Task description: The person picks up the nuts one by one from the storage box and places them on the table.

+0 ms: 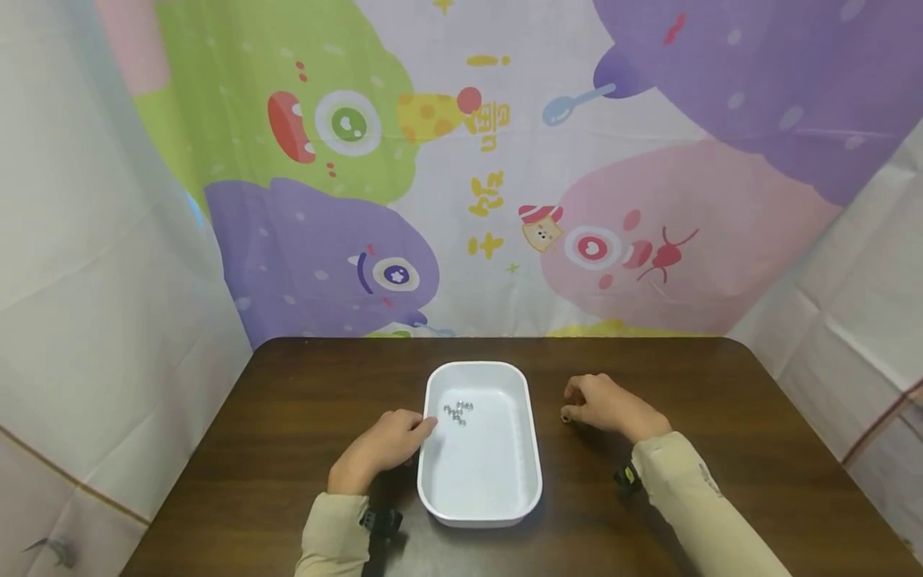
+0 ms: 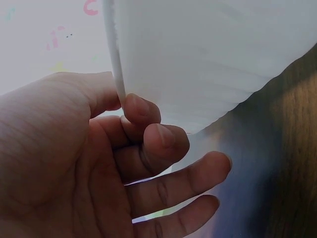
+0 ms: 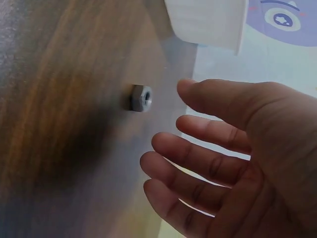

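A white rectangular tray (image 1: 481, 473) stands on the table, with several small shiny metal pieces (image 1: 457, 413) in its far left part. My left hand (image 1: 385, 442) pinches the tray's left rim. In the left wrist view the thumb lies over the rim and the bent index and middle fingers (image 2: 166, 136) are against the outer wall. To the right of the tray, a silver hex nut (image 3: 141, 98) lies on the table. My right hand (image 1: 609, 405) hovers over it with fingers loosely bent; the right wrist view shows a gap between the fingertips and the nut.
The dark wooden table (image 1: 310, 393) has rounded far corners. Behind it hangs a cloth (image 1: 469, 296) printed with cartoon monsters, and white sheets (image 1: 94, 240) hang at both sides. Each wrist wears a small black device (image 1: 382, 521) below the hand.
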`<state>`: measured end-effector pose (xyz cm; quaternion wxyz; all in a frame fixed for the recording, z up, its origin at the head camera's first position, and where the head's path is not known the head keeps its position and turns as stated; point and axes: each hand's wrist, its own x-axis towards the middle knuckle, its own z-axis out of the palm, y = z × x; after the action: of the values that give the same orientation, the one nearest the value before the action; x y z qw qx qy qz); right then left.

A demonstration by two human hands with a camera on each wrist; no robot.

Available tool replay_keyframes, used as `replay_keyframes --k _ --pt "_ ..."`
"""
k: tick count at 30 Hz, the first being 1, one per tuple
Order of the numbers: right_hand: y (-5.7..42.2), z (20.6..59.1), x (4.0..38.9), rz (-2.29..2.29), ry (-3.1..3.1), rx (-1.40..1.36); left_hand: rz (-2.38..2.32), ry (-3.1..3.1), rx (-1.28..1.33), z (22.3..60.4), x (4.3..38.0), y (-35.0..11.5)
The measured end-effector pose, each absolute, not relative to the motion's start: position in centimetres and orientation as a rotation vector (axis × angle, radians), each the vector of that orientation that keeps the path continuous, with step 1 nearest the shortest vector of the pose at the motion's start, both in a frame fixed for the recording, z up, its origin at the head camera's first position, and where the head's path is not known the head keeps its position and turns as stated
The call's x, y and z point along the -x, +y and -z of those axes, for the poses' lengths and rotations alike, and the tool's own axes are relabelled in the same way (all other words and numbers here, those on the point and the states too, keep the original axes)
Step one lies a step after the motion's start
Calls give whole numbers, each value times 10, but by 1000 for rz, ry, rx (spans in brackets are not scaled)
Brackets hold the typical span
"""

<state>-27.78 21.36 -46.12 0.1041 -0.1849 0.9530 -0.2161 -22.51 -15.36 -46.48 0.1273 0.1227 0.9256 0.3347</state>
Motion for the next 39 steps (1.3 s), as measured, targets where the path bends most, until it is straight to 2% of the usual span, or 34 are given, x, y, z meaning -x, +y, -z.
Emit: replay_keyframes --k 22,39 --pt "213 413 278 793 2942 666 -968 2696 -347 467 224 -153" --pt "170 393 284 860 2906 798 -972 2694 -350 465 226 -152"
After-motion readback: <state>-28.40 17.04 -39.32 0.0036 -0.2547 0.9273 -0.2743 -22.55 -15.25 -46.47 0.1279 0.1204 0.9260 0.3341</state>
